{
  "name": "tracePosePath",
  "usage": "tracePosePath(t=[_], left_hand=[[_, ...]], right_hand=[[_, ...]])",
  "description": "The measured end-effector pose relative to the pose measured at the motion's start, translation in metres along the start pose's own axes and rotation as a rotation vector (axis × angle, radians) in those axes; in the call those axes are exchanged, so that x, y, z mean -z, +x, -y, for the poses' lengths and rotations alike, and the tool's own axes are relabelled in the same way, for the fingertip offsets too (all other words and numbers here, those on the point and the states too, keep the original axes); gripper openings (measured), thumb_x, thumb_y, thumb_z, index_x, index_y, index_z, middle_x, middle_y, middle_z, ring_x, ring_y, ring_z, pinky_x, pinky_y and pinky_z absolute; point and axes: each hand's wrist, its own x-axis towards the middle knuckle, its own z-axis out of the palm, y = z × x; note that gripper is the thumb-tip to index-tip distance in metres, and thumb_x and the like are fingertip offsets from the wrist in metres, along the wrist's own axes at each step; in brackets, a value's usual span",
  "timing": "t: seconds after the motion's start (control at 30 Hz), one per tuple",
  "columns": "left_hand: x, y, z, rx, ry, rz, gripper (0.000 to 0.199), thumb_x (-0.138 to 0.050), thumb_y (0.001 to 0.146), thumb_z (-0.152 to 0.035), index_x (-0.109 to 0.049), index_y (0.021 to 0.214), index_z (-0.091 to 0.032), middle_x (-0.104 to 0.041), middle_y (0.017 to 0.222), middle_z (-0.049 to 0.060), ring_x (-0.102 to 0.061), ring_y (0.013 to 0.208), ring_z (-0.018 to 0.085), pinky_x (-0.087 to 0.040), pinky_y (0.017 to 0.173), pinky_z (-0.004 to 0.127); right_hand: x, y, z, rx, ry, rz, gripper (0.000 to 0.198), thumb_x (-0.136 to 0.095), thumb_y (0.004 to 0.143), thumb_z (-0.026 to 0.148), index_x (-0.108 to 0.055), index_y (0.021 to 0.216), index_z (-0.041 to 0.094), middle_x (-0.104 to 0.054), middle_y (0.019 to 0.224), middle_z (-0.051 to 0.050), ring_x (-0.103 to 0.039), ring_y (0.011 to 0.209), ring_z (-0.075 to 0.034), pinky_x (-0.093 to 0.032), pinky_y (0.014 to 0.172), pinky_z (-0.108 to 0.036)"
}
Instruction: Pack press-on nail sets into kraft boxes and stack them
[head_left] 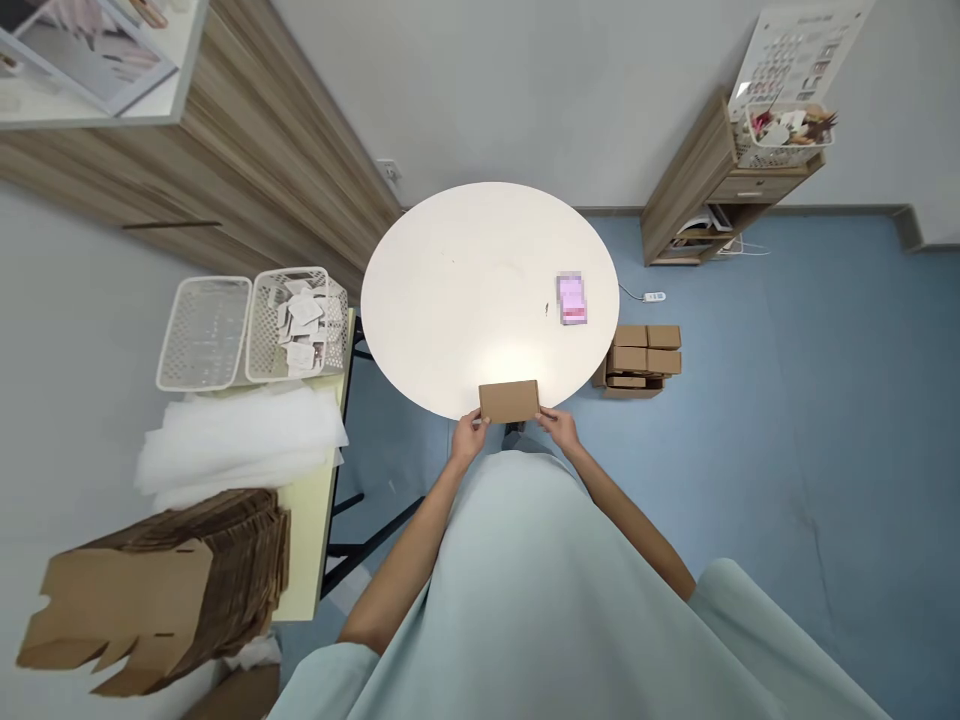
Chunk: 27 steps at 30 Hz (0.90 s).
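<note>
We face a broad oval table (465,270) with a smooth white top, the largest thing before us. To our left is a narrow pale-yellow side table (309,550), bearing a thick stack of flattened brown cardboard cartons (135,590), a pile of translucent white sheets (240,440) and a white perforated plastic basket (339,325) of small white packets (301,315). Beside the oval table, on the right, a cluster of made-up brown cardboard boxes (630,360) sits on the blue floor (750,420).

Smaller than these is the small oblong brown cardboard box (509,402) at the oval table's near edge, its lid looking closed. Our left hand (468,437) pinches its left end and our right hand (559,429) its right end, thumbs and fingers nearly together on the card. The undersides are hidden, so we cannot tell whether the box rests on the tabletop or is held just above it.

We judge the step in hand to be steadying this box; the next move calls for even pressure at both ends, keeping it level (a pink-and-lilac rectangular item (572,298), blurred, lies well apart beyond it).
</note>
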Motion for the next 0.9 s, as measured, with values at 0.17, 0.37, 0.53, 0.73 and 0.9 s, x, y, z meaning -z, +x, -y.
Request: tracePosePath(t=[0.17,0.37,0.53,0.73,0.9], left_hand=[[-0.04,-0.047,0.006,-0.014,-0.211,-0.023,0.042,-0.075,0.092,-0.042,-0.074,0.127,-0.018,-0.076,0.137,0.017,-0.077,0.119,0.033,-0.059,0.11,0.05],[-0.115,-0.087,0.007,0.013,-0.394,0.094,0.044,-0.078,0.089,-0.037,-0.071,0.126,-0.015,-0.073,0.141,0.02,-0.07,0.133,0.032,-0.059,0.111,0.051],[-0.164,-0.103,-0.014,-0.006,-0.377,0.246,0.047,-0.085,0.083,-0.04,-0.073,0.121,-0.015,-0.077,0.134,0.019,-0.075,0.124,0.032,-0.06,0.109,0.051],[-0.208,-0.099,-0.038,0.0,-0.289,0.359,0.055,-0.089,0.078,-0.041,-0.073,0.123,-0.015,-0.078,0.13,0.02,-0.079,0.109,0.03,-0.062,0.103,0.05],[-0.269,-0.072,-0.069,0.037,-0.22,0.358,0.051,-0.088,0.078,-0.039,-0.072,0.12,-0.016,-0.079,0.125,0.019,-0.078,0.109,0.03,-0.062,0.101,0.051]], right_hand=[[0.043,-0.036,-0.004,-0.05,0.187,-0.031,0.05,-0.095,0.074,0.048,-0.083,0.114,0.02,-0.085,0.108,-0.008,-0.083,0.088,-0.026,-0.069,0.085,-0.043],[0.118,-0.095,-0.029,-0.068,0.158,-0.183,0.052,-0.092,0.077,0.046,-0.08,0.12,0.019,-0.083,0.116,-0.01,-0.084,0.087,-0.024,-0.069,0.082,-0.038],[0.182,-0.136,-0.05,-0.091,0.153,-0.284,0.059,-0.093,0.075,0.054,-0.078,0.121,0.02,-0.083,0.114,-0.012,-0.085,0.089,-0.027,-0.068,0.077,-0.037],[0.238,-0.134,-0.065,-0.103,0.175,-0.31,0.065,-0.091,0.072,0.062,-0.077,0.12,0.021,-0.083,0.114,-0.012,-0.084,0.092,-0.029,-0.067,0.078,-0.04],[0.288,-0.102,-0.068,-0.108,0.188,-0.325,0.069,-0.087,0.072,0.068,-0.076,0.12,0.02,-0.081,0.122,-0.014,-0.082,0.09,-0.027,-0.066,0.077,-0.039]])
